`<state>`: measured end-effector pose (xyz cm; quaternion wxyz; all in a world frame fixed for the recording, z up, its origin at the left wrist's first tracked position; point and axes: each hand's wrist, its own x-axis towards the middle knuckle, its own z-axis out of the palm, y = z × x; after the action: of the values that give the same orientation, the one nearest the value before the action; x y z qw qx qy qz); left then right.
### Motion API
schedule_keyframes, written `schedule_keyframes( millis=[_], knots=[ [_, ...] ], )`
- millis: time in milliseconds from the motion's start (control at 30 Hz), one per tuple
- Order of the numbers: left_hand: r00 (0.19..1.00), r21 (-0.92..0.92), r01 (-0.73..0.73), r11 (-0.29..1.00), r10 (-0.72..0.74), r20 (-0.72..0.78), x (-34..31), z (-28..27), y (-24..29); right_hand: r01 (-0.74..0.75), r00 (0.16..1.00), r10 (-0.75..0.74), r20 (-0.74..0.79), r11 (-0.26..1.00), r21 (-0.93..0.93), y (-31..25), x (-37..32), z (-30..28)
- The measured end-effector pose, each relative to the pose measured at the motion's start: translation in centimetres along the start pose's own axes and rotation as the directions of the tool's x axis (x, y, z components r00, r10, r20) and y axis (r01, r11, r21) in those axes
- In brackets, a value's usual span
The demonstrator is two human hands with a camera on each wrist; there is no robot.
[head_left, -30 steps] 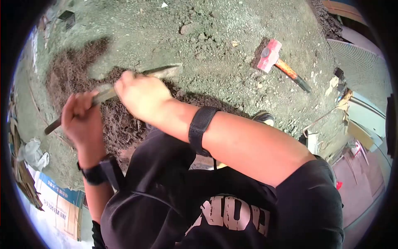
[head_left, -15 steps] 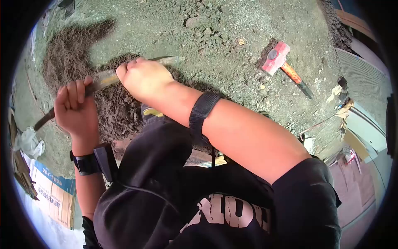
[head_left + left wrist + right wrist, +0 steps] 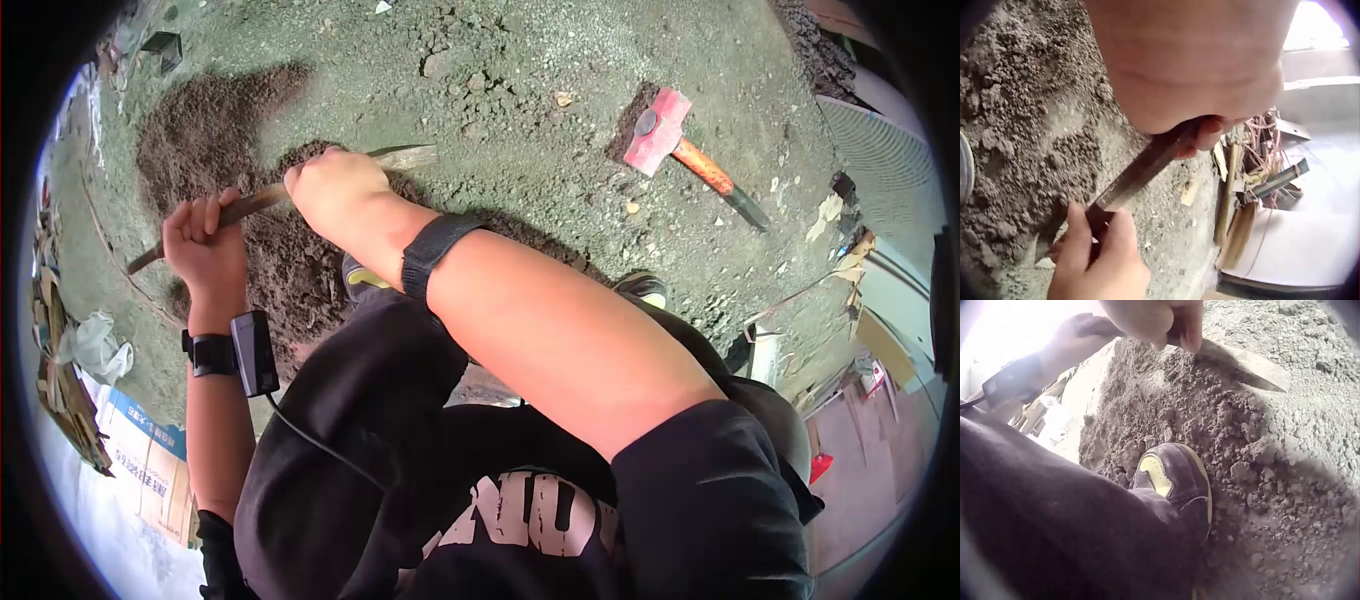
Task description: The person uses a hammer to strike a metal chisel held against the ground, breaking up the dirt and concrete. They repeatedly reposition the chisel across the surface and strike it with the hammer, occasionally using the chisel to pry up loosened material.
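Observation:
Both hands grip a long, slightly curved bar (image 3: 257, 202) that slants over the loose soil in the head view. My right hand (image 3: 340, 192) wraps round it near its pale, flat end, which lies close over the ground. Farther left, my left hand (image 3: 205, 250) holds it with curled fingers, and the dark narrow end sticks out beyond. In the left wrist view the bar (image 3: 1141, 172) runs between the two hands. The right wrist view shows its blade-like flat end (image 3: 1254, 365) at the edge of the dug soil.
A red-headed sledgehammer (image 3: 660, 130) with an orange and black handle lies on the ground to the right. Dark loose soil (image 3: 295, 275) spreads beneath the hands, beside a shoe (image 3: 1172, 478). Scrap wood (image 3: 75, 410), a plastic bag (image 3: 95, 345) and a cardboard box (image 3: 145, 465) stand at left.
The bar's narrow end and my left hand have swung up and away from the body, so the bar lies more level. My right hand has shifted slightly the same way. Both grips continue.

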<state>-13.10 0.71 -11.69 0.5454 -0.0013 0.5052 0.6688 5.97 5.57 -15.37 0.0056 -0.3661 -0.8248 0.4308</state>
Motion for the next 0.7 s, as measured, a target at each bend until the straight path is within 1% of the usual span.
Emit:
schedule_keyframes(
  millis=[33, 67, 100, 133, 167, 200, 233, 267, 300, 333, 367, 400, 467, 500, 533, 567, 600, 633, 667, 700],
  knots=[
    [0.98, 0.014, -0.013, 1.0, 0.015, -0.198, -1.0, 2.0, -1.4, -0.06, 0.992, 0.058, 0.108, 0.998, 0.012, 0.3, -0.2, -0.1],
    [0.98, 0.021, -0.002, 1.0, 0.006, -0.199, -1.0, 1.0, -2.6, -0.124, 0.969, 0.117, 0.219, 0.992, 0.018, 0.7, -0.6, -0.1],
    [0.965, -0.062, 0.081, 0.995, -0.094, -0.243, -1.0, -1.1, -4.6, -0.161, 0.966, 0.163, 0.202, 0.987, -0.023, 1.7, -1.7, 1.0],
    [0.939, -0.153, 0.162, 0.975, -0.199, -0.279, -1.4, -1.2, -6.1, -0.082, 0.983, 0.093, 0.159, 0.994, -0.072, 3.0, -3.5, 0.4],
    [0.939, -0.165, 0.168, 0.972, -0.209, -0.272, -1.7, -1.1, -7.0, -0.057, 0.988, 0.068, 0.135, 0.995, -0.086, 3.7, -5.1, -0.2],
    [0.959, -0.224, 0.237, 0.945, -0.265, -0.102, -2.6, 0.8, -7.8, -0.033, 0.993, 0.05, 0.108, 0.988, -0.152, 4.3, -6.3, -0.1],
    [0.952, -0.268, 0.305, 0.914, -0.299, 0.064, -3.3, 2.2, -7.8, -0.042, 0.998, 0.05, 0.048, 0.985, -0.169, 4.7, -7.1, -0.5],
    [0.954, -0.28, 0.298, 0.913, -0.295, 0.054, -3.6, 3.1, -7.1, -0.054, 0.999, 0.054, -0.006, 0.983, -0.174, 4.6, -8.0, -0.7],
    [0.957, -0.094, 0.29, 0.952, -0.286, 0.053, -3.8, 4.3, -6.1, -0.047, 0.999, 0.042, -0.033, 0.983, -0.18, 4.0, -8.5, -0.8],
    [0.961, 0.1, 0.263, 0.96, -0.27, 0.064, -3.6, 5.6, -5.1, -0.037, 0.997, 0.024, -0.072, 0.981, -0.189, 3.5, -8.5, -1.2],
    [0.966, 0.162, 0.225, 0.961, -0.242, 0.09, -3.6, 7.0, -3.7, -0.006, 0.995, -0.011, -0.098, 0.985, -0.174, 2.6, -8.4, -2.1],
    [0.968, 0.228, 0.19, 0.955, -0.221, 0.116, -3.9, 8.0, -2.3, -0.067, 0.994, 0.061, -0.094, 0.996, -0.063, 1.5, -7.6, -2.0],
    [0.984, 0.23, 0.098, 0.968, -0.129, 0.12, -4.3, 7.7, 0.5, 0.031, 0.976, -0.024, -0.218, 0.999, 0.032, 0.1, -6.6, -2.5],
    [0.987, 0.197, 0.086, 0.977, -0.11, 0.116, -4.9, 8.0, 1.4, 0.029, 0.982, -0.021, -0.189, 0.999, 0.041, -0.6, -5.8, -2.5],
    [0.985, 0.209, 0.1, 0.973, -0.126, 0.116, -5.5, 7.8, 1.8, 0.031, 0.986, -0.024, -0.162, 0.999, 0.043, -0.9, -5.0, -2.7],
    [0.989, 0.211, 0.042, 0.976, -0.071, 0.127, -5.9, 7.4, 2.0, 0.057, 0.991, -0.056, -0.125, 0.998, 0.004, -0.9, -4.7, -3.1],
    [0.99, 0.206, -0.022, 0.978, -0.007, 0.14, -6.0, 7.1, 2.0, 0.057, 0.989, -0.057, -0.134, 0.998, -0.002, -0.5, -4.2, -3.0],
    [0.996, 0.217, -0.061, 0.974, 0.046, 0.074, -6.6, 7.2, 1.1, 0.096, 0.988, -0.089, -0.122, 0.994, 0.05, 0.1, -3.7, -2.4],
    [0.996, 0.215, -0.066, 0.974, 0.052, 0.071, -6.7, 6.5, 0.8, 0.136, 0.986, -0.124, -0.108, 0.985, 0.107, 0.5, -3.4, -1.6],
    [0.999, 0.152, -0.047, 0.987, 0.045, 0.015, -6.6, 5.6, 0.5, 0.127, 0.987, -0.115, -0.112, 0.986, 0.105, 0.6, -3.5, -1.0]
  ],
)
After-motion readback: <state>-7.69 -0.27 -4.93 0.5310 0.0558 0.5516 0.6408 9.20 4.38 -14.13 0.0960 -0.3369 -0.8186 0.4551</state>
